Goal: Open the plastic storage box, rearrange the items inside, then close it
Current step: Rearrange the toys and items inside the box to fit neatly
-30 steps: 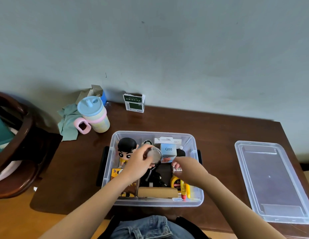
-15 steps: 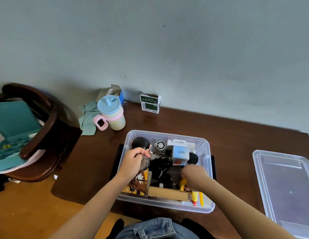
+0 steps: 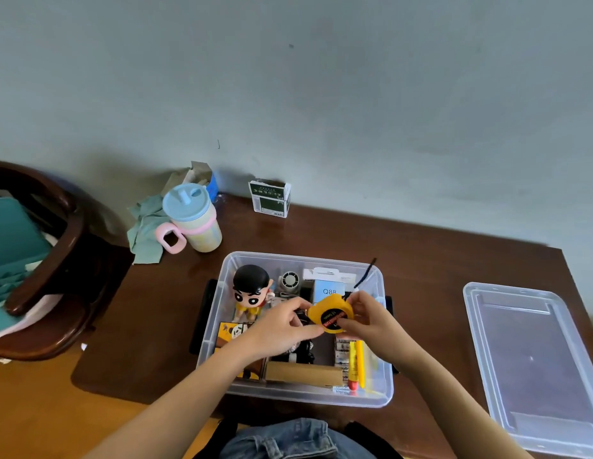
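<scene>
Box (image 3: 218, 329) sits open mid-table w/ the lid (image 3: 533, 366) lying flat on the table well off to the right, so we're in the rearrange part. Both hands are up over the box holding a yellow tape measure (image 3: 330, 314) between them: right hand (image 3: 368, 321) pinches its right side, left hand (image 3: 281, 326) has fingertips curled on its left edge.

Imo the way to do this bit well: pick a gap first, prob the bare dark patch in the middle, then lower the tape flat so it doesn't sit higher than the rim, otherwise the lid won't seat later. Watch the black strap sticking up past the back right corner, tuck it in too. Don't knock the figure (image 3: 250, 293) at back left, it's upright and looks tippy.

Readable stuff: blue carton (image 3: 328, 289) behind the tape says "Q88". Tape's round label has red/black print but too small to read tbh. Green pack (image 3: 270, 198) by the wall has writing, can't make it out either.
</scene>
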`<state>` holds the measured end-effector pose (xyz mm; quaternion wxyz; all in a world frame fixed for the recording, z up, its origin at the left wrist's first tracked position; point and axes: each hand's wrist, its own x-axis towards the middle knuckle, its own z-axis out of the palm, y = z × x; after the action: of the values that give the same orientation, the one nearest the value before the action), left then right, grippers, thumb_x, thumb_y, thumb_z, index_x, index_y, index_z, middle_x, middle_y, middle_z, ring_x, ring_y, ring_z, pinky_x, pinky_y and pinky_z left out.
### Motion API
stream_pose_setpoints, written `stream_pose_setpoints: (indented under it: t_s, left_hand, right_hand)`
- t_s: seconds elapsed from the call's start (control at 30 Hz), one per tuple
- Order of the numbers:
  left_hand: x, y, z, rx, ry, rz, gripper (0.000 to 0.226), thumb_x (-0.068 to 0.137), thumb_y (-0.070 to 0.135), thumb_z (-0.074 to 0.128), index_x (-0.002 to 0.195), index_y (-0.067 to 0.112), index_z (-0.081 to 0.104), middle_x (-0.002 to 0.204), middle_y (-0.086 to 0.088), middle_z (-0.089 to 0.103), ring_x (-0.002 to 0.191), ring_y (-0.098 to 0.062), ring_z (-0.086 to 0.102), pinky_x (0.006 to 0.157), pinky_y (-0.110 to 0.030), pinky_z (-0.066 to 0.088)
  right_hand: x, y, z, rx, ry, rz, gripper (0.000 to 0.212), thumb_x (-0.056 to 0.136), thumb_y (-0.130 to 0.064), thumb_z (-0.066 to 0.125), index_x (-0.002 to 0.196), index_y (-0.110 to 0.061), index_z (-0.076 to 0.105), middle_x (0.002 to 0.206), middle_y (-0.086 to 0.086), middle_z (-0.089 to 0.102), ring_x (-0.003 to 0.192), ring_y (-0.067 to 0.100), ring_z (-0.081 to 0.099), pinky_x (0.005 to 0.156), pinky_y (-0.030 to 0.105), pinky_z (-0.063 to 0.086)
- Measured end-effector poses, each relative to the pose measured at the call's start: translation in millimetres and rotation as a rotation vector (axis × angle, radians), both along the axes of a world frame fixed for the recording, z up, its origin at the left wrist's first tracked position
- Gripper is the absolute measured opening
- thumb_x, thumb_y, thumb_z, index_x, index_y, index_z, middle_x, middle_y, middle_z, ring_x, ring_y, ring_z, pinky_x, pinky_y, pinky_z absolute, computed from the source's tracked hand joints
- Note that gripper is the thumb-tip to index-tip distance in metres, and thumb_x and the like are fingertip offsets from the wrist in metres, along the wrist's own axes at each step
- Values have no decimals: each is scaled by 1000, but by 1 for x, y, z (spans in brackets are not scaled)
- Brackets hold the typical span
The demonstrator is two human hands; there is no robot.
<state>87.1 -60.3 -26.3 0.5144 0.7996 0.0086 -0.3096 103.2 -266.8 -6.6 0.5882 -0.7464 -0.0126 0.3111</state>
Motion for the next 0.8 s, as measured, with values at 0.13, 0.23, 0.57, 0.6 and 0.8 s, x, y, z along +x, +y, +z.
stream_pose_setpoints:
  t_s: [0.13,0.23,0.57,0.6,0.8]
  left_hand:
    - [5,-5,-1,-8,-134,-70,15,90,34,62,104,37,59,89,-8,65,83,-17,59,78,-31,48]
    - [8,-7,-2,-13,-110,-108,19,90,36,61,109,34,58,87,-9,65,76,-17,58,71,-28,46]
    - [10,16,-15,418,-166,-154,28,94,33,54,122,30,56,80,15,55,74,1,54,58,-13,38]
    - [10,16,-16,450,-181,-189,30,95,33,52,124,31,55,83,15,56,79,-1,56,58,-12,38]
    - [16,16,-16,538,-348,-166,43,94,27,51,135,36,42,77,12,57,83,-7,56,62,-26,49]
  right_hand:
    - [-2,-2,0,72,70,-74,20,90,-4,60,107,-7,50,108,9,67,96,20,69,76,28,57]
    - [-1,-4,-2,69,60,-87,22,89,-4,61,110,-7,53,106,11,67,92,19,70,74,27,58]
    - [1,13,-13,-753,-355,45,20,96,-38,50,107,-21,45,84,-6,60,66,9,60,54,23,49]
    - [1,17,-14,-767,-348,78,21,96,-37,49,106,-20,44,87,-3,61,69,15,62,58,30,52]
    - [-3,34,-29,-893,-382,314,25,94,-27,52,116,-22,43,109,0,60,82,27,63,59,31,42]
